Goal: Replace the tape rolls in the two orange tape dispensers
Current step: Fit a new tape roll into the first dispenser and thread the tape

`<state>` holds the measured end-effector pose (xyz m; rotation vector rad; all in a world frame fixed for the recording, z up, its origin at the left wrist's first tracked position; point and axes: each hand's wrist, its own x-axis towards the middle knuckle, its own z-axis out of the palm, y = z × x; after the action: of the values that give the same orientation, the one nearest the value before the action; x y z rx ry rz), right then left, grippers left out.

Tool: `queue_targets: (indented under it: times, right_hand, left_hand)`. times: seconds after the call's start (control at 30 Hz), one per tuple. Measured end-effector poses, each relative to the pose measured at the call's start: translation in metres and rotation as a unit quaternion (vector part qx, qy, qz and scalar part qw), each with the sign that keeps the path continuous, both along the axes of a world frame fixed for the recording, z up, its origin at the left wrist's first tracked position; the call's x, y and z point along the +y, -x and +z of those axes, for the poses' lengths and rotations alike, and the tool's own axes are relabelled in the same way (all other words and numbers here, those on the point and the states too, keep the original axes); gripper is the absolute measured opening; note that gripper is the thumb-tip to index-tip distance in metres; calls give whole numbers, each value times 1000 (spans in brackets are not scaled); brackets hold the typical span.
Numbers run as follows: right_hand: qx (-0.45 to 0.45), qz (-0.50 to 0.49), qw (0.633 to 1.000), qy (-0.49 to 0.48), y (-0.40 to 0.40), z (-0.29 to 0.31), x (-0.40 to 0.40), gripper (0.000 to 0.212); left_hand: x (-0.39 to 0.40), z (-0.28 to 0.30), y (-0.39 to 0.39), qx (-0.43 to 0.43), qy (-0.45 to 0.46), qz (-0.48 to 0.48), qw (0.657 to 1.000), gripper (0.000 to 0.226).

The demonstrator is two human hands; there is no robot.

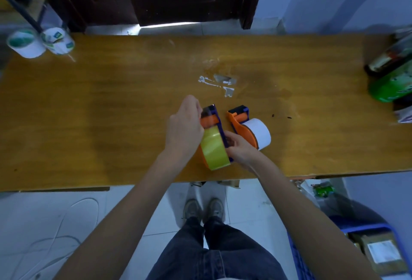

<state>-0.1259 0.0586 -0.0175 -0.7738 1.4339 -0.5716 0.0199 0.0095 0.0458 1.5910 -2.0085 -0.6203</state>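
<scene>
Left hand (185, 123) pinches the tape end at the orange dispenser (210, 121) mid-frame; right hand (239, 148) grips its frame. Yellow roll (214, 148) looks light, slippery; hold the rigid frame.

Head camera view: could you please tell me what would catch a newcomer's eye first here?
At the near middle of the wooden table, both hands work on an orange dispenser loaded with a yellow tape roll: the left hand at its front end, the right hand beside the roll. Just to its right lies a second orange dispenser carrying a white roll. Two more white rolls stand at the far left corner.
</scene>
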Motion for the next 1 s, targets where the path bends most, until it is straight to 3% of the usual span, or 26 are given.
queue_targets:
  times: [0.13, 0.2, 0.27, 0.33, 0.5, 0.67, 0.83, 1.0]
  right_hand:
    - [-6, -58, 998, 13, -4, 5, -11, 21]
    - [20, -45, 998, 50, -9, 9, -14, 12]
    - [21, 4, 996, 87, -14, 12, -11, 20]
    - [15, -1, 994, 105, -13, 13, -7, 33]
    - [8, 12, 990, 141, -14, 20, -5, 31]
    - [-11, 0, 984, 180, -17, 28, 8, 31]
    - [-28, -31, 983, 179, -15, 32, 12, 30]
    - [-27, -10, 981, 191, -14, 37, 14, 32]
  left_hand:
    - [8, 5, 1, 48, -30, -78, 995, 25]
    - [7, 11, 0, 20, 33, -87, 995, 23]
    - [-2, 19, -8, -43, 120, -76, 989, 18]
    - [-14, 24, -18, -75, 130, -71, 986, 16]
    - [-32, 29, -23, -99, 101, -58, 988, 18]
    - [-64, 23, -31, -130, 15, -39, 991, 18]
    - [-64, 19, -33, -92, -22, -45, 995, 14]
    - [-59, 18, -40, -119, -45, -24, 992, 13]
